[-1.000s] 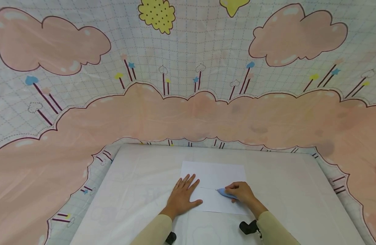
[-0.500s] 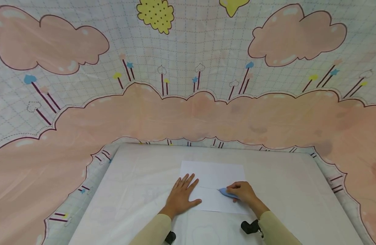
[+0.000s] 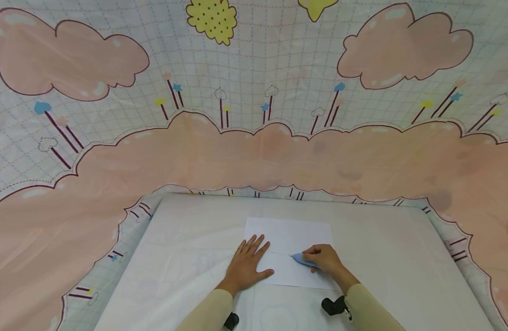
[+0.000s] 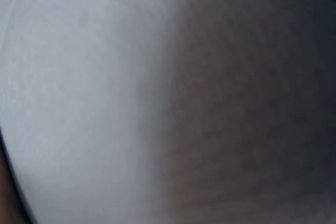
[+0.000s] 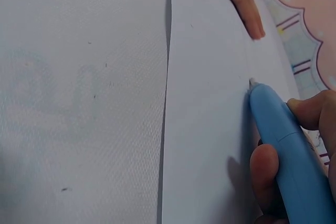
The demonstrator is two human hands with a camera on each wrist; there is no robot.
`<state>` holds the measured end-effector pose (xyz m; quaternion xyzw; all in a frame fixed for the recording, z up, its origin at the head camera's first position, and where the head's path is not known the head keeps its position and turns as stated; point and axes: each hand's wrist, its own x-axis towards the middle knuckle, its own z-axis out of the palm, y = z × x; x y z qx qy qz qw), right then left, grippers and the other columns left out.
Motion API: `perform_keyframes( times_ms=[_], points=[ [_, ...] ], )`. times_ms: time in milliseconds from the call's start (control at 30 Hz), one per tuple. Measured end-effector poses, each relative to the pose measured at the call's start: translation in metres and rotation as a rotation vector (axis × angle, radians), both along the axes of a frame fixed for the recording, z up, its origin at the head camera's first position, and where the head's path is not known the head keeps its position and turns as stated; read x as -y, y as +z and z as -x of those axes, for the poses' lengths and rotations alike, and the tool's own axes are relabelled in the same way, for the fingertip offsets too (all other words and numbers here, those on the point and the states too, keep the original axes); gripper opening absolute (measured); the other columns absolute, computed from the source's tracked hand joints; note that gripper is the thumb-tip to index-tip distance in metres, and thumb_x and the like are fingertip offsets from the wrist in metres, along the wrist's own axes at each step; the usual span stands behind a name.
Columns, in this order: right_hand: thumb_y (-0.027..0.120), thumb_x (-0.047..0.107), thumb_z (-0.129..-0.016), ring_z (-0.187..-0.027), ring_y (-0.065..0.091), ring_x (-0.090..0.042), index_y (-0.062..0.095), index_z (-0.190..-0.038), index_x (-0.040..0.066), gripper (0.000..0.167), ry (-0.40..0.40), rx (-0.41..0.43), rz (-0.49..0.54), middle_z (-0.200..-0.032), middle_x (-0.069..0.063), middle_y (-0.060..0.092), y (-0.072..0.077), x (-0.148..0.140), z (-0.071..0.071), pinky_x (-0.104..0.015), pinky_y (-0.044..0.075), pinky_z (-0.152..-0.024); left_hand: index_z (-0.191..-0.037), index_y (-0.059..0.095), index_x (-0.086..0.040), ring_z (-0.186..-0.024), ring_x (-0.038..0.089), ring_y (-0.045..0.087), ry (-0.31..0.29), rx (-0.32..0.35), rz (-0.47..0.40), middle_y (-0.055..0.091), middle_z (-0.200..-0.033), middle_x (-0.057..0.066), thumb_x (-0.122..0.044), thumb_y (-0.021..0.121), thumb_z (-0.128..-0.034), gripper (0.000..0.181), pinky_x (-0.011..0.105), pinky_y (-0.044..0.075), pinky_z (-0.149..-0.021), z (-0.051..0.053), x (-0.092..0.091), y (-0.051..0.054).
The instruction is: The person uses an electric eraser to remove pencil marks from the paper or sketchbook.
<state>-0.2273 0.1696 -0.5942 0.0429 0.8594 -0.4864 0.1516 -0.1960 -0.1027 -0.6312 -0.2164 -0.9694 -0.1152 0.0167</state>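
Observation:
A white sheet of paper (image 3: 288,233) lies on the table, with a faint thin line running across its middle. My left hand (image 3: 245,266) rests with fingers spread on the paper's left part. On the right, my right hand (image 3: 325,261) pinches a thick blue pen-shaped tool (image 3: 302,260) between thumb and fingers. Its small pointed metal tip is at the right end of the faint line. The right wrist view shows the blue tool (image 5: 286,145) close up, its tip at the paper (image 5: 205,103). Blur fills the left wrist view, and no fingers can be made out there.
A white cover lies over the table (image 3: 187,230), with small dark specks near the paper's edge in the right wrist view. Behind it hangs a patterned cloth (image 3: 254,156) with pink clouds. Black wrist mounts (image 3: 334,305) sit at both sleeves.
My right hand and the blue tool shift slightly right along the faint line, then back left to a little past where they were. The left hand stays in place on the paper.

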Motion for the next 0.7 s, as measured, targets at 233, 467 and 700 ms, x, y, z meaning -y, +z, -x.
perform_keyframes(
  times_ms=[233, 467, 700],
  points=[
    [0.077, 0.014, -0.083, -0.048, 0.056, -0.014, 0.076, -0.089, 0.006, 0.01, -0.003, -0.006, -0.014, -0.073, 0.0, 0.07, 0.0013, 0.0002, -0.0021, -0.027, 0.045, -0.063, -0.156, 0.03, -0.024, -0.152, 0.024, 0.014, -0.005, 0.0, -0.007, 0.018, -0.165, 0.0, -0.074, 0.039, -0.0906, 0.083, 0.05, 0.016, -0.121, -0.0007, 0.0016, -0.0004],
    [0.077, 0.015, -0.083, -0.049, 0.056, -0.014, 0.076, -0.089, 0.006, 0.011, -0.018, 0.008, -0.026, -0.075, 0.0, 0.07, 0.0046, -0.0036, -0.0054, -0.027, 0.045, -0.065, -0.156, 0.03, -0.024, -0.152, 0.024, 0.014, -0.007, 0.024, 0.008, 0.017, -0.165, 0.0, -0.073, 0.041, -0.0907, 0.083, 0.05, 0.016, -0.121, -0.0016, 0.0022, 0.0048],
    [0.077, 0.013, -0.083, -0.048, 0.056, -0.014, 0.076, -0.088, 0.005, 0.01, -0.023, 0.003, -0.008, -0.075, -0.001, 0.07, 0.0043, -0.0033, -0.0062, -0.027, 0.045, -0.063, -0.156, 0.028, -0.025, -0.153, 0.022, 0.012, -0.003, 0.046, 0.013, 0.015, -0.166, -0.002, -0.073, 0.042, -0.0909, 0.082, 0.049, 0.014, -0.122, -0.0016, 0.0023, 0.0062]
  ],
)
